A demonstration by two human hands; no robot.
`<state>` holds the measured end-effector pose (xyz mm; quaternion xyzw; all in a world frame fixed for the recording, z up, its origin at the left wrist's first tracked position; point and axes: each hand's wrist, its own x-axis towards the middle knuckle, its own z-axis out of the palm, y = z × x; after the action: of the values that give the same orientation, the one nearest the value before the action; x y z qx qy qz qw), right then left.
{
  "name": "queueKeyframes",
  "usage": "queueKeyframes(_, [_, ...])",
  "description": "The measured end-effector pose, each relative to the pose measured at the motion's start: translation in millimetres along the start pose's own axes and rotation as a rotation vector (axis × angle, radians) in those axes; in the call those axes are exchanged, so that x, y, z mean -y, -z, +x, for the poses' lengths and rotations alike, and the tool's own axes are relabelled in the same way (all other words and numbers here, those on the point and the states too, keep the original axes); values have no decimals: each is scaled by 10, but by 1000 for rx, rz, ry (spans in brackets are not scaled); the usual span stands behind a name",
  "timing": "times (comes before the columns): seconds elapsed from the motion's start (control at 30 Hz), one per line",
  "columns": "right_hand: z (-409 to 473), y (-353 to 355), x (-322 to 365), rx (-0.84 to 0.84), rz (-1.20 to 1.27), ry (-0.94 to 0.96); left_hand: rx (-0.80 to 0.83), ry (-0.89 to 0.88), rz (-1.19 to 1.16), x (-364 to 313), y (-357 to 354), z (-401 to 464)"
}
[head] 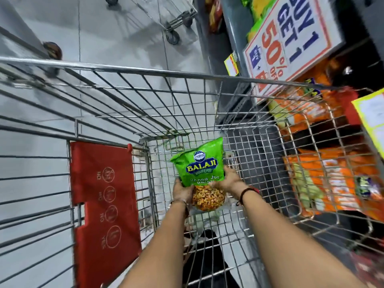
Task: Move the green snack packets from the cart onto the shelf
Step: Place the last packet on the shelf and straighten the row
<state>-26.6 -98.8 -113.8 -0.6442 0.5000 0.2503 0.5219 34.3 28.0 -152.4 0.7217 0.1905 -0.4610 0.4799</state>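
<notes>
A green Balaji snack packet (199, 165) with a clear window of orange-yellow snack at its lower end is held low inside the wire cart (128, 71). My left hand (182, 191) grips its lower left edge. My right hand (230, 181) grips its lower right edge. Both arms reach down into the basket. The shelf (232, 40) stands to the right of the cart, with green and yellow packets (259, 13) on an upper level.
A red plastic child-seat flap (104, 204) hangs on the cart's left inner wall. Orange snack packets (332, 188) fill the lower shelf levels on the right. A "Buy 1 Get 1 50% off" sign (291, 38) hangs on the shelf. Another cart (170, 21) stands on the grey floor ahead.
</notes>
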Motion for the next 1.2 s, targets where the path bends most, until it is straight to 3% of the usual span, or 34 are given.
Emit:
queueKeyframes(0.13, [-526,231,-41,-18,101,30,152,-143,92,-264,16,-417])
queueKeyframes(0.43, [-2051,908,-127,-445,241,238,464,-624,190,-1010,-303,-1772])
queueKeyframes(0.63, [-3225,1186,-442,-681,383,464,619,-902,234,-1122,-597,-2713])
queueKeyframes(0.9, [-4955,988,-1938,-1031,570,386,941,-1053,378,-65,-1170,-4360])
queueKeyframes(1.2, [-6253,619,-3693,-1480,855,242,1373,-1051,676,1522,-2061,-5812])
